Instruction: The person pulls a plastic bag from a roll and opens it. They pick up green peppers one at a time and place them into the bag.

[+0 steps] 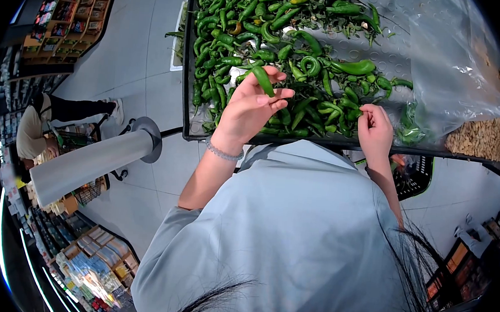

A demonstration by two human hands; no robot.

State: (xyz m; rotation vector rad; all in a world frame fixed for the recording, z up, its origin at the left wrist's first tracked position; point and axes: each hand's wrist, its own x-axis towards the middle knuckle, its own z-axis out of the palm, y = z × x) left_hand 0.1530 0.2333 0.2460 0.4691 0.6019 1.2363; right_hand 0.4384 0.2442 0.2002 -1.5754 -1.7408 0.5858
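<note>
Many green peppers [235, 33] lie heaped in a dark display tray [384, 55]. My left hand [251, 104], with a beaded bracelet on its wrist, is raised over the near part of the heap, palm turned up. It holds a green pepper [263, 80] between thumb and fingers. My right hand [375, 127] is at the near edge of the heap, thumb and index finger pinched together beside some peppers. What is between those fingertips, if anything, is too small to tell.
A clear plastic bag [453, 71] lies across the tray's right side, by a brown textured block [477, 139]. A metal post [96, 162] stands left. Beyond it are a person [34, 126] with a cart and store shelves [68, 18]. A dark basket [415, 178] is below the tray.
</note>
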